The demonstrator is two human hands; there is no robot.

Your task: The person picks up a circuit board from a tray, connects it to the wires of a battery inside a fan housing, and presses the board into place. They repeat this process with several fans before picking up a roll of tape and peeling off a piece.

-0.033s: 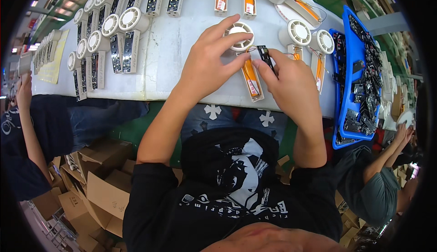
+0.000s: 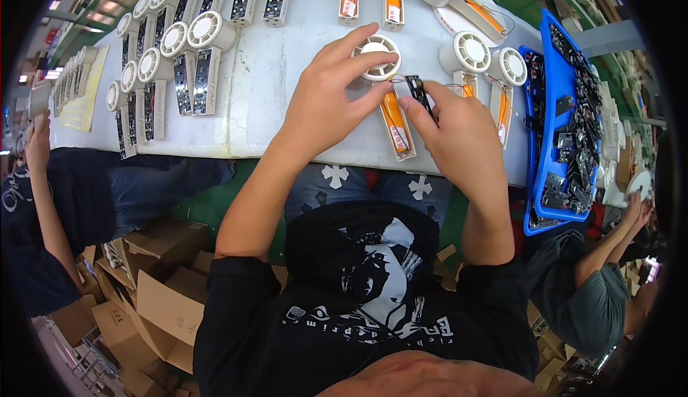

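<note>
While L hand [image 2: 326, 103] touches fan [image 2: 378, 47], blk PCB [image 2: 416, 89] juts from R grip [image 2: 462, 119].

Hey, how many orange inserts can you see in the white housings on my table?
6 orange inserts: one between the left hand and the right hand, two at top centre, one at upper right, two near the right hand. More may be hidden.

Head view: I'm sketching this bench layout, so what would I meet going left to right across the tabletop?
Yellow sheet → front cluster of white units with black boards → left hand → wired orange block → right hand → upper blue tray.
</note>
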